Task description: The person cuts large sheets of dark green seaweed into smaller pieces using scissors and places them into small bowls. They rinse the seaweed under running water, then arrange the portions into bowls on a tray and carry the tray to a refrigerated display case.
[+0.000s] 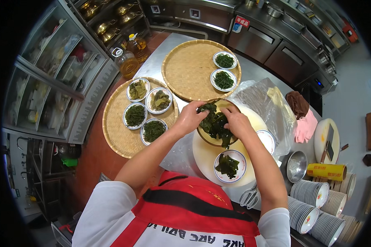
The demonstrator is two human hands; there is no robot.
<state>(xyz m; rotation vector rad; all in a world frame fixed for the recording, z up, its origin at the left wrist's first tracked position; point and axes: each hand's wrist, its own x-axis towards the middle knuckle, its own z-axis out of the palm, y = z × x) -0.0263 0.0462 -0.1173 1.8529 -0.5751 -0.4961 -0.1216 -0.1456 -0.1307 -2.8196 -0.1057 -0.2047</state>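
Dark green leafy seaweed [215, 125] hangs between my hands, over an amber see-through bowl [204, 136] that stands on a round pale cutting board [201, 157]. My left hand [192, 118] grips the seaweed at the bowl's left rim. At the right side, my right hand [237, 122] has its thumb and fingers on the same seaweed. A patterned white bowl [241, 159] nearer to me holds a small heap of seaweed [227, 166]. Partly behind my right forearm is a white dish [267, 140] with a blue rim.
A bamboo tray [185, 68] carries two bowls of green strips; another [117, 132] at left carries several filled bowls. Clear plastic sheeting [266, 98] lies right of the board. Scissors [249, 197], a steel bowl [296, 166] and stacked plates [310, 193] are at right.
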